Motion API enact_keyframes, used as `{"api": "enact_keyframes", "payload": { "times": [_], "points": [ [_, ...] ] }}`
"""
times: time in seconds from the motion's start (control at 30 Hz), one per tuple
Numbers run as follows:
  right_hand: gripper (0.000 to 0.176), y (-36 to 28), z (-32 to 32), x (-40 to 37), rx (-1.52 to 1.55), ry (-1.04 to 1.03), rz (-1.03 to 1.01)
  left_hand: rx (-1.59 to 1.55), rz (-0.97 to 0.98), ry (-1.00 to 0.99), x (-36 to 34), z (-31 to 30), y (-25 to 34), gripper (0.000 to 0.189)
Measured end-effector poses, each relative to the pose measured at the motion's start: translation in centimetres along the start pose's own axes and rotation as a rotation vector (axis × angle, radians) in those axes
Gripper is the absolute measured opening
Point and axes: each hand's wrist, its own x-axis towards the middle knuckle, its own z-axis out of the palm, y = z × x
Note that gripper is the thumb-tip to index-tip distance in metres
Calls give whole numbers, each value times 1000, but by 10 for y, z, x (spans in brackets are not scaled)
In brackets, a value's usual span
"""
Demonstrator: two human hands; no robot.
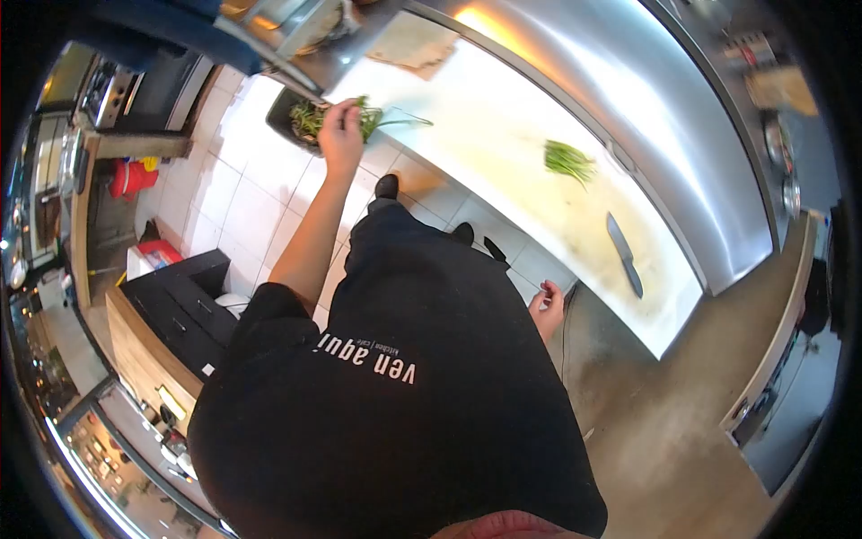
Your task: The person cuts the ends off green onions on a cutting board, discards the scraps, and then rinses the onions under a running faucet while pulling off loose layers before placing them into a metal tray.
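My left hand (341, 144) reaches over a dark bin (277, 115) beside the counter's edge. Its fingers are closed on some leafy greens (369, 119), whose thin stalks trail to the right over the white cutting board (485, 121). More greens (307, 119) lie inside the bin. Low by the board's near side, my right hand (546, 310) hangs with loosely curled fingers, holding nothing. A small bunch of cut green stalks (568, 163) rests on the board. Farther right lies a knife (626, 255) with a dark handle, touched by neither hand.
A brown, paper-like sheet (413, 45) lies at the board's far left end. Behind the board runs a stainless steel cover (646, 108). Black drawers (180, 301) stand to my left, and a wooden-edged counter (777, 341) is at the right. Tiles (256, 198) cover the floor.
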Motion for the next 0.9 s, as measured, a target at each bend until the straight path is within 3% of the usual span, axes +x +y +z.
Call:
{"api": "enact_keyframes", "payload": {
  "times": [0.03, 0.1, 0.23, 0.37, 0.47, 0.5, 0.53, 0.57, 0.6, 0.67, 0.73, 0.77, 0.83, 0.9],
  "points": [
    [24, -4, 9, -1, -3, -13, -13, -110, -157, 153, 13, -18, -18, 18],
    [23, -9, 25, 6, 26, -25, 35, -307, -277, 381, 41, -53, -52, 25],
    [20, -29, 51, 26, -31, 37, 46, -628, -386, 535, 88, -110, -128, 20],
    [19, -51, 70, 41, -84, 71, 80, -601, -410, 604, 131, -134, -168, 21],
    [19, -99, 68, 49, -194, 43, 21, -718, -416, 540, 166, -145, -219, 17],
    [20, -116, 65, 55, -240, 28, -9, -683, -431, 459, 173, -146, -224, 25],
    [22, -127, 64, 62, -285, 16, -37, -547, -377, 538, 187, -142, -261, 29],
    [24, -133, 63, 68, -296, 22, -61, -235, -147, 411, 190, -141, -313, 33],
    [26, -134, 60, 75, -312, 34, -79, -375, -344, 377, 210, -154, -428, 44],
    [27, -130, 53, 87, -293, 81, -185, -500, -542, 286, 221, -137, -364, 53],
    [27, -145, 42, 95, -256, 74, -98, -623, -762, 160, 226, -134, -289, 63],
    [26, -150, 36, 99, -291, 64, -127, -652, -663, 71, 221, -130, -275, 54],
    [27, -145, 21, 107, -375, 41, -104, 84, -751, -189, 217, -135, -458, 53],
    [30, -144, 14, 125, -441, -100, -117, 242, -942, -206, 181, -131, -507, 56]
  ]
}}
